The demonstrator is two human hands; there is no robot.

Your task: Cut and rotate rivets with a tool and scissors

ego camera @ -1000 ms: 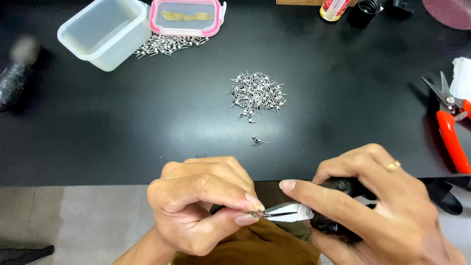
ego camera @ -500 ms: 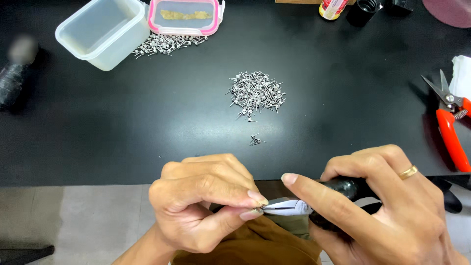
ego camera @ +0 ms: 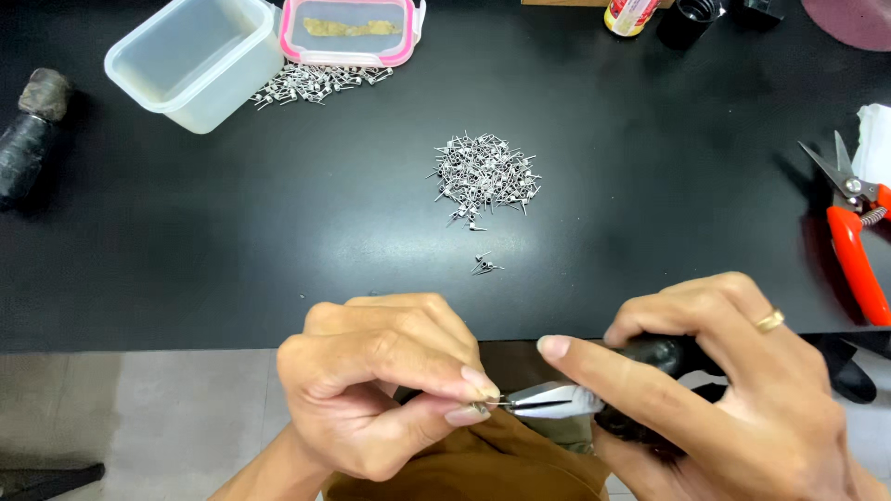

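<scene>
Pinching a tiny wire coil [ego camera: 483, 404], left hand [ego camera: 380, 408] meets pliers [ego camera: 557, 401] gripped by right hand [ego camera: 733, 399]; beyond the desk's [ego camera: 278, 260] near edge, a slip could drop it.

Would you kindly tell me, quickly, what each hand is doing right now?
Left hand: closed, pinching a small metal piece at its fingertips.
Right hand: closed around black-handled pliers, whose tip meets that piece.
</scene>
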